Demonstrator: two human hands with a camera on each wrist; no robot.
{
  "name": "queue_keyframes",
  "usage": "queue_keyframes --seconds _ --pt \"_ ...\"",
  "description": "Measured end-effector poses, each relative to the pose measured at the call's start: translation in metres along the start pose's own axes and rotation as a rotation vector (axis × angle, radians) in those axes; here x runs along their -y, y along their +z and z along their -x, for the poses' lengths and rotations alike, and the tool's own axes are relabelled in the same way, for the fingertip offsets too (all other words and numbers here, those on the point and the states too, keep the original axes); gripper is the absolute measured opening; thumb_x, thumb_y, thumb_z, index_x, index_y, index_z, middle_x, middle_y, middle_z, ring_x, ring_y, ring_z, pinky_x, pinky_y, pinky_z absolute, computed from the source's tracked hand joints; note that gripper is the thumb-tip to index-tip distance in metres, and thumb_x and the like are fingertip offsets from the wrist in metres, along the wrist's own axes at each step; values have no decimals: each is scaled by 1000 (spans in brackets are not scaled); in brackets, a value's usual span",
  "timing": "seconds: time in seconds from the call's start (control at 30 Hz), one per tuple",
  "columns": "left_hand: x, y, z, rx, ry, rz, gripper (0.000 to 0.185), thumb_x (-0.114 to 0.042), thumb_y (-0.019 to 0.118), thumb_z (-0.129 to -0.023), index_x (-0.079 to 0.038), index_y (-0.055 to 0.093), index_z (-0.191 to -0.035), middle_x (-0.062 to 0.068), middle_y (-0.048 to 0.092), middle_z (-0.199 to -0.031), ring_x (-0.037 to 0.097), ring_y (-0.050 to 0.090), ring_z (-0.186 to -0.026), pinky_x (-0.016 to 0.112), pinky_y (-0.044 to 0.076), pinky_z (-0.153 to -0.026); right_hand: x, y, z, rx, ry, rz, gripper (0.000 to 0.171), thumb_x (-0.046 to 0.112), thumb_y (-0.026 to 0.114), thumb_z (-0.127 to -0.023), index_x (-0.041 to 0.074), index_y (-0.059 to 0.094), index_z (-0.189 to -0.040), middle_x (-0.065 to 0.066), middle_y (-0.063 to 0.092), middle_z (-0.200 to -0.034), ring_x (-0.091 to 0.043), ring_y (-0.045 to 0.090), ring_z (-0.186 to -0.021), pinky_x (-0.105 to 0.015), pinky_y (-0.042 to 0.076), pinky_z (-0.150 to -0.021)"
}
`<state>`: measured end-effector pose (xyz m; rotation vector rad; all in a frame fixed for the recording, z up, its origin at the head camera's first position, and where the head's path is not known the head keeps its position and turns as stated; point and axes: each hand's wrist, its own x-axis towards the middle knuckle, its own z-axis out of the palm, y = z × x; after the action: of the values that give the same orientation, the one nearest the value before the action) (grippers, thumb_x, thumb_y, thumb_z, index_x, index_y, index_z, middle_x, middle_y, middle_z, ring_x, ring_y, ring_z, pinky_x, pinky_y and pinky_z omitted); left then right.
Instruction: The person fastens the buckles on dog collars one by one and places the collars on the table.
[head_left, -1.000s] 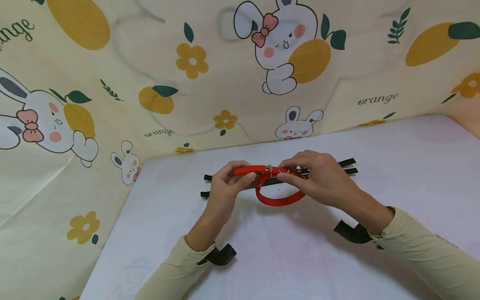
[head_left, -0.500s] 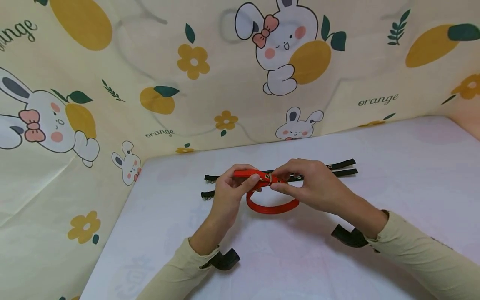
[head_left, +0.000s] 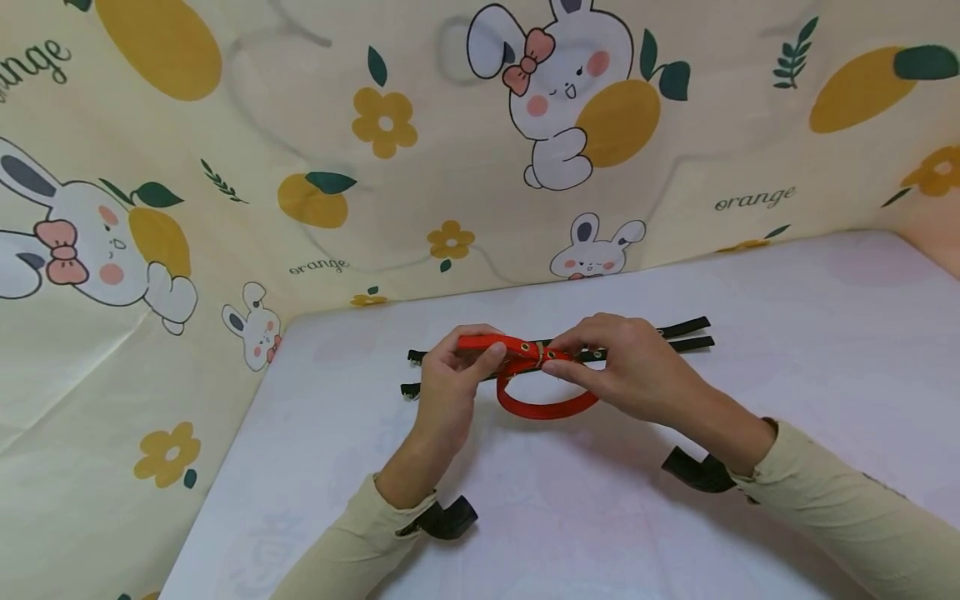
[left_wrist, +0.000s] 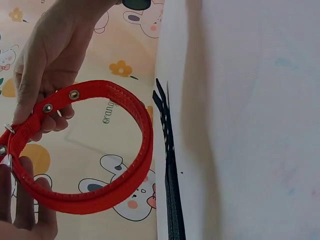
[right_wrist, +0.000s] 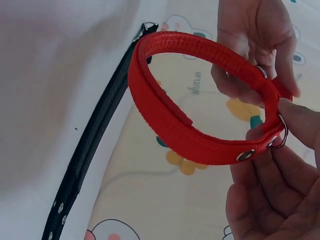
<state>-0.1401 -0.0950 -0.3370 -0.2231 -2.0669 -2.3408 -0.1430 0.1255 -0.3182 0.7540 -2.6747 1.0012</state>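
A red pet collar [head_left: 546,411] with metal eyelets is bent into a loop and held up between both hands, above the table. My left hand [head_left: 447,387] pinches its strap end on the left, thumb on top. My right hand [head_left: 630,367] pinches the collar beside the metal buckle [head_left: 539,353], thumb toward me. In the left wrist view the loop of the red collar [left_wrist: 135,175] hangs open, with eyelets near the right hand [left_wrist: 55,60]. The right wrist view shows a D-ring [right_wrist: 285,131] by the right thumb. The fingers partly hide the buckle.
Two black collars [head_left: 686,342] with eyelets and buckles lie side by side on the white table [head_left: 570,517], behind the hands. A cloth [head_left: 405,192] printed with rabbits and oranges hangs behind the table. Black straps [head_left: 450,518] stick out from the sleeve cuffs.
My right hand has shifted left, closer to the left hand, and the red loop has moved left with it. Over the last half second both hands rise slightly. The black collars stay put.
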Motion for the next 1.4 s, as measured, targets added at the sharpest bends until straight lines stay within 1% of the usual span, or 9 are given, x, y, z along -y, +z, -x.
queue_keyframes --seconds 0.17,0.33,0.47,0.57,0.63,0.8,0.9,1.07,1.4 --pt "0 -3 -1 -16 1 78 16 -7 65 -95 -8 65 -111 -5 72 -93 13 71 -91 31 56 -94 1 -1 -1 16 9 10 19 34 78 -87 22 77 -101 10 73 -91 -12 63 -86 -30 51 -71" --pt "2 -3 -2 29 7 125 15 -9 65 -96 -12 64 -110 -4 72 -95 14 72 -93 33 58 -92 0 0 0 19 12 -28 18 32 77 -87 24 75 -103 11 73 -93 -8 65 -85 -27 51 -70" --pt "2 -2 -2 44 -3 57 26 -11 69 -93 -11 62 -118 -2 70 -103 16 68 -101 32 58 -89 -4 2 0 -2 29 -101 18 25 78 -87 22 74 -105 11 73 -92 -6 65 -82 -25 52 -68" --pt "4 -1 -2 69 -5 -32 37 -9 74 -89 -10 60 -124 3 69 -112 19 66 -106 30 58 -90 -6 3 0 -19 73 -167 17 24 77 -88 21 74 -104 9 73 -93 -6 67 -83 -25 55 -73" --pt "6 -1 -2 89 4 -100 38 -9 76 -88 -10 62 -123 6 68 -116 19 66 -107 28 57 -91 -6 2 0 -25 104 -196 16 27 75 -90 22 74 -105 7 74 -95 -8 69 -86 -26 55 -76" --pt "8 0 0 82 80 -195 33 -12 77 -87 -8 69 -119 13 72 -110 16 69 -94 25 58 -82 -3 1 0 -28 153 -240 21 38 71 -92 25 74 -107 7 74 -102 -10 71 -92 -29 54 -81" --pt "8 0 1 80 140 -194 31 -12 75 -88 -8 71 -118 15 72 -106 15 71 -87 25 57 -77 -2 1 -1 -30 171 -256 22 41 70 -92 27 74 -109 9 74 -104 -10 72 -93 -31 53 -82" --pt "9 -1 1 109 214 -158 28 -7 72 -89 -5 71 -117 12 67 -105 14 72 -85 23 57 -78 -3 2 -1 -36 166 -265 25 41 68 -93 25 73 -112 7 75 -106 -12 72 -95 -32 52 -81" --pt "10 -1 1 122 263 -197 28 -5 69 -91 -3 71 -119 16 64 -105 10 70 -83 22 56 -76 -1 1 0 -52 152 -288 24 39 69 -93 25 72 -114 7 75 -105 -8 72 -93 -31 53 -82"
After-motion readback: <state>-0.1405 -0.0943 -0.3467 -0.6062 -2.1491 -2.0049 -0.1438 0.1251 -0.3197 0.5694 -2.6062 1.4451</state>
